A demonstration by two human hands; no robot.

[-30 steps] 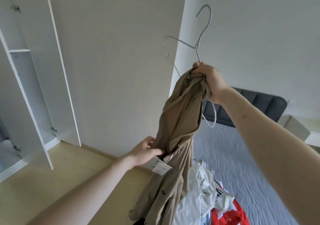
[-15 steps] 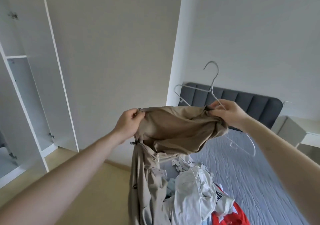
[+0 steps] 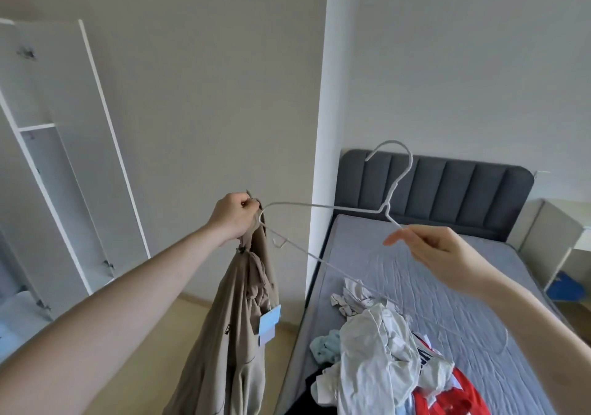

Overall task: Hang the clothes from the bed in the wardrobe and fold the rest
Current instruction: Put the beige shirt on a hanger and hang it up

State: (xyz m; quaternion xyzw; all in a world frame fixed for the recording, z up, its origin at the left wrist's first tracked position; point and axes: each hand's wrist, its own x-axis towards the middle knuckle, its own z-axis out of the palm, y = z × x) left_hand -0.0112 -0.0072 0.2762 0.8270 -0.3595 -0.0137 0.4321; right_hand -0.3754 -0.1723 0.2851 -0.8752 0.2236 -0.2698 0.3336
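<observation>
I'm partway through putting the tan garment (image 3: 243, 312) on the white wire hanger (image 3: 323, 206). My left hand (image 3: 235, 215) grips a bunched top edge of it, held up beside the bed (image 3: 473, 290), fingers curled tight around the cloth at the hanger's left tip. My right hand (image 3: 438, 251) pinches the hanger's right arm just below the neck. Next, I judge, the wire must slide into the garment's shoulder, then go to the open wardrobe (image 3: 48, 146).

Two bare forearms, no sleeves visible — wrists seemingly unadorned
</observation>
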